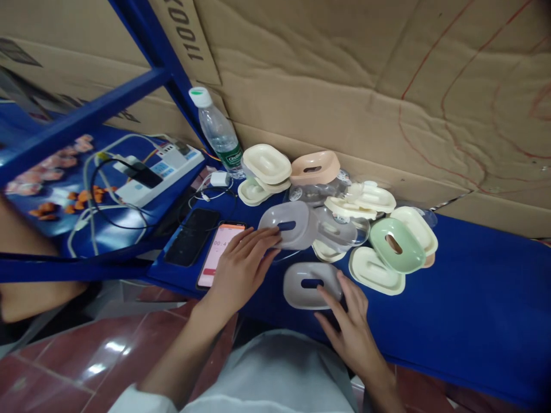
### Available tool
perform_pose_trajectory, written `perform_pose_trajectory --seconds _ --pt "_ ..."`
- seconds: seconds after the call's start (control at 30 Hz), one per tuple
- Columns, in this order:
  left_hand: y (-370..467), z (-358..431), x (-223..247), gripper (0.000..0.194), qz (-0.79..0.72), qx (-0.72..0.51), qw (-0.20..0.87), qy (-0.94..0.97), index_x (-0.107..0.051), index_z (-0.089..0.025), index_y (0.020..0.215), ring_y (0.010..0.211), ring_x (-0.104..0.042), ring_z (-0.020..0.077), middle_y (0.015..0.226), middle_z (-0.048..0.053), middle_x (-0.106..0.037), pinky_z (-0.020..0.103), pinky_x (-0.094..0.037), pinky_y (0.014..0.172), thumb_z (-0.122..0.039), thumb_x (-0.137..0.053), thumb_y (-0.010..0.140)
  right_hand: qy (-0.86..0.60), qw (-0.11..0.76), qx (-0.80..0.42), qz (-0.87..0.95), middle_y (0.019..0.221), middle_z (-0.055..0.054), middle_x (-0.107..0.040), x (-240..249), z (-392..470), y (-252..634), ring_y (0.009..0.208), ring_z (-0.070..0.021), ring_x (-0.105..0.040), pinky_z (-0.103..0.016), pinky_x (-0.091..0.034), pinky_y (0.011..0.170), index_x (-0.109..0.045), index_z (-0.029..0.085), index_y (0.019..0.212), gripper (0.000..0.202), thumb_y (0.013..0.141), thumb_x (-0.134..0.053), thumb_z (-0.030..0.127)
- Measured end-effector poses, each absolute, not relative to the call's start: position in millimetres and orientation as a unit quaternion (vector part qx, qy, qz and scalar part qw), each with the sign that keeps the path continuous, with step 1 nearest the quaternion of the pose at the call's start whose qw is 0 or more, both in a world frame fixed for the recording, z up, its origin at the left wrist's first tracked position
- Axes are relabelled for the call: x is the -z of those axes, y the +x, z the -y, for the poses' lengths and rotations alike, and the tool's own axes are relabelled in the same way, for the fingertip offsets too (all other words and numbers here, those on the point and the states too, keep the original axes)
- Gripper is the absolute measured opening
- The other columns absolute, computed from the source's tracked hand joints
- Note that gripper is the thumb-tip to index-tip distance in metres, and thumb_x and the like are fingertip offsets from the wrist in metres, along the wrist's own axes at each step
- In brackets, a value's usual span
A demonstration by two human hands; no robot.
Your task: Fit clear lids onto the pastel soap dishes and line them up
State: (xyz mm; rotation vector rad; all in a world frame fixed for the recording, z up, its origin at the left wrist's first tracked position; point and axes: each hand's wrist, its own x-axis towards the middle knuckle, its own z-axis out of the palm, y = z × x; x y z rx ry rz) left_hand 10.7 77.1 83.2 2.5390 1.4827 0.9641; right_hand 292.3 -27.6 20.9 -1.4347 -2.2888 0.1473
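Observation:
My left hand (pixel 243 261) has its fingers over the left end of a grey oval soap dish (pixel 303 226) with a slot in its base, thumb near the lower edge. This dish sits against the pile. A second grey slotted soap dish (pixel 295 292) lies near the table's front edge. My right hand (pixel 350 327) is at its right side, fingers spread, one fingertip reaching over the dish near the slot. To the right are a green slotted dish (pixel 413 255) and a cream oval tray (pixel 374 272).
Behind are a peach dish (pixel 321 163), stacked cream dishes (pixel 267 163) and clear plastic parts (pixel 340 226). A water bottle (pixel 219 135), a lit phone (pixel 210 264), a dark phone (pixel 191 236) and a power strip (pixel 150 192) stand left. A blue frame (pixel 92 115) and cardboard wall (pixel 322 74) border the table (pixel 473 298).

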Motion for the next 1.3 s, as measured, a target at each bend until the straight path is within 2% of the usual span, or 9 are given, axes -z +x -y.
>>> perform_pose_trajectory --seconds 0.2,0.33,0.5,0.63,0.77,0.97,1.07,1.17,1.3 --pt "-15 -30 -89 0.025 -0.530 -0.332 0.020 0.781 -0.060 -0.022 0.130 0.117 -0.074 0.0257 0.124 0.009 -0.077 0.043 -0.057 0.107 -0.025 -0.060 0.106 -0.494 0.197 -0.047 0.846 0.173 -0.009 -0.037 -20 19 289 0.153 -0.0344 -0.045 -0.055 -0.045 0.117 -0.053 0.034 0.156 0.053 0.105 -0.062 0.028" --pt "-29 -11 -89 0.024 -0.573 -0.320 0.031 0.754 -0.061 -0.022 0.129 0.116 -0.073 0.0269 0.126 0.009 -0.075 0.041 -0.059 0.102 -0.030 -0.055 0.107 -0.454 0.158 -0.052 0.875 0.164 -0.004 -0.052 -22 8 283 0.153 -0.0310 -0.046 -0.056 -0.032 0.125 -0.055 0.034 0.154 0.048 0.107 -0.058 0.026" --pt "-30 -6 -83 0.021 -0.549 -0.315 0.031 0.773 -0.060 -0.022 0.126 0.110 -0.074 0.0255 0.119 0.008 -0.077 0.039 -0.060 0.098 -0.030 -0.051 0.109 -0.441 0.150 -0.067 0.882 0.145 -0.002 -0.070 -31 8 279 0.140 -0.0252 -0.059 -0.053 -0.018 0.129 -0.059 0.032 0.149 0.041 0.108 -0.058 0.028" --pt "-23 -3 -73 0.019 -0.518 -0.292 0.060 0.802 -0.061 -0.021 0.123 0.111 -0.074 0.0256 0.120 0.009 -0.077 0.040 -0.060 0.099 -0.027 -0.052 0.108 -0.480 0.168 -0.061 0.859 0.140 -0.003 -0.073 -32 18 286 0.130 -0.0249 -0.065 -0.053 -0.021 0.127 -0.062 0.032 0.146 0.038 0.108 -0.060 0.030" --pt "-10 5 -63 0.019 -0.458 -0.274 0.078 0.842 -0.063 -0.020 0.122 0.114 -0.073 0.0252 0.122 0.010 -0.077 0.044 -0.058 0.105 -0.021 -0.052 0.106 -0.524 0.179 -0.038 0.832 0.140 -0.004 -0.074 -28 32 303 0.128 -0.0256 -0.066 -0.052 -0.023 0.125 -0.062 0.033 0.145 0.038 0.108 -0.059 0.033" --pt "14 27 -49 0.019 -0.355 -0.278 0.075 0.889 -0.068 -0.018 0.116 0.113 -0.072 0.0256 0.116 0.011 -0.076 0.045 -0.059 0.104 -0.025 -0.051 0.109 -0.566 0.183 -0.014 0.804 0.139 -0.004 -0.073 -28 47 316 0.128 -0.0258 -0.066 -0.052 -0.025 0.122 -0.063 0.032 0.144 0.036 0.108 -0.059 0.034" --pt "22 37 -39 0.014 -0.341 -0.277 0.084 0.895 -0.071 -0.021 0.112 0.119 -0.070 0.0262 0.116 0.008 -0.075 0.047 -0.056 0.111 -0.027 -0.059 0.106 -0.583 0.192 -0.009 0.790 0.139 -0.005 -0.073 -31 49 320 0.129 -0.0271 -0.065 -0.053 -0.027 0.120 -0.064 0.030 0.142 0.035 0.107 -0.061 0.034" --pt "23 38 -31 0.014 -0.348 -0.284 0.082 0.889 -0.072 -0.022 0.115 0.124 -0.068 0.0259 0.117 0.006 -0.076 0.047 -0.051 0.118 -0.026 -0.067 0.103 -0.589 0.219 -0.008 0.778 0.133 -0.006 -0.076 -34 50 328 0.124 -0.0276 -0.066 -0.053 -0.030 0.118 -0.065 0.030 0.139 0.033 0.106 -0.063 0.032" --pt "24 29 -25 0.019 -0.362 -0.281 0.083 0.885 -0.072 -0.021 0.120 0.127 -0.067 0.0252 0.119 0.006 -0.077 0.047 -0.046 0.122 -0.022 -0.068 0.102 -0.589 0.289 -0.014 0.754 0.123 -0.009 -0.076 -36 55 338 0.120 -0.0291 -0.067 -0.054 -0.038 0.114 -0.068 0.026 0.132 0.028 0.104 -0.063 0.027"
